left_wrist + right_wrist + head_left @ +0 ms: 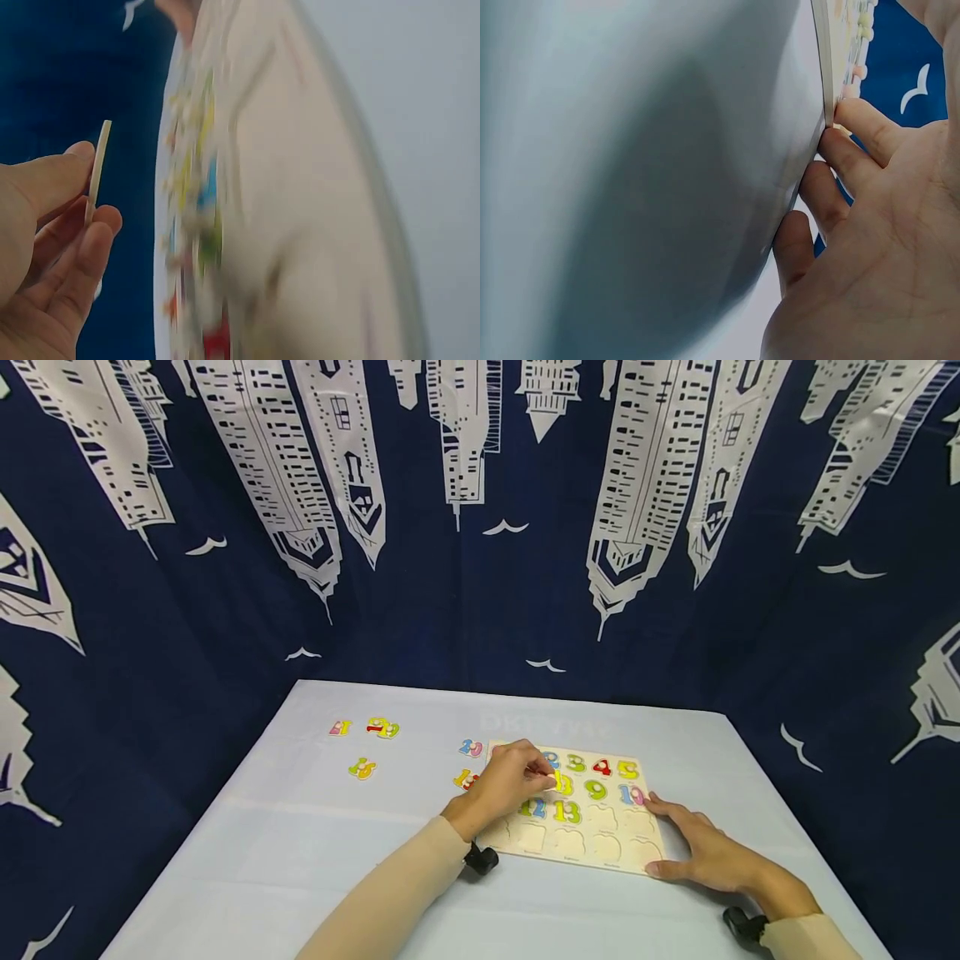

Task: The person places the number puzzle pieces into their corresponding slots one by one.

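Pinching a thin, flat, pale-edged wooden piece in the left hand, likely light, stiff, best edge-held; touching a beige rectangular wooden board with outstretched right hand.

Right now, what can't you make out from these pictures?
- Number on the held piece: left wrist view, turned edge-on.
- Left part of the board: head view, partly covered by the left hand.
- Number pieces on the board: left wrist view, blurred.
- Far stretch of the board: right wrist view, cut off by the top edge.
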{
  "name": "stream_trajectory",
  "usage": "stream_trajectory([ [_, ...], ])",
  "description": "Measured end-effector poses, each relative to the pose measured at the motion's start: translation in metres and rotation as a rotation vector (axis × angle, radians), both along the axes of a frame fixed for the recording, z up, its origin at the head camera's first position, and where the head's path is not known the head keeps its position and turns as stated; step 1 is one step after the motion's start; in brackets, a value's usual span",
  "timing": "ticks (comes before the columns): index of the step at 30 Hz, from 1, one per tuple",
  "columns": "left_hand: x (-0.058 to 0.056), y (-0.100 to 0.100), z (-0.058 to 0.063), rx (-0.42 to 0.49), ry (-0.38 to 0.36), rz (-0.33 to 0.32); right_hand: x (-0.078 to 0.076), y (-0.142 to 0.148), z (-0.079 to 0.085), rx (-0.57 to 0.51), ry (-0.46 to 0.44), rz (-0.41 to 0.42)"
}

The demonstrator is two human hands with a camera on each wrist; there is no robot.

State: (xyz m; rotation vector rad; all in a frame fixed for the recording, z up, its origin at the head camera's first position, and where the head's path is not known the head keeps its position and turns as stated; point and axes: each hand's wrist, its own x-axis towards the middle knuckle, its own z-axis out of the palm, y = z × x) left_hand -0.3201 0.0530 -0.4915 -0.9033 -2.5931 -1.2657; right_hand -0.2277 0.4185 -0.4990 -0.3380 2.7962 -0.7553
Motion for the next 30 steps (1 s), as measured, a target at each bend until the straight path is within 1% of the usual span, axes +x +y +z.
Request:
stream_trajectory([
  [6, 0.011, 0.041, -0.009, -0.105, 0.007, -0.064, 0.001, 0.001, -0.004, 0.001, -0.001, 0.001],
  [11, 0.019, 0.071, -0.016, -0.208, -0.017, -0.069, 0.004, 0.004, -0.006, 0.006, 0.004, 0.015],
  [15, 0.02, 0.088, -0.02, -0.283, 0.001, -0.069, 0.005, 0.005, -0.004, 0.004, 0.002, 0.01],
  [18, 0.02, 0.094, -0.021, -0.301, 0.007, -0.053, 0.005, 0.004, -0.005, 0.011, 0.015, 0.019],
  [23, 0.018, 0.092, -0.022, -0.303, 0.005, -0.006, 0.003, 0.001, -0.007, 0.021, 0.022, 0.03],
  [30, 0.019, 0.091, -0.019, -0.289, -0.026, 0.009, 0.0, 0.001, -0.003, 0.019, -0.001, 0.009],
])
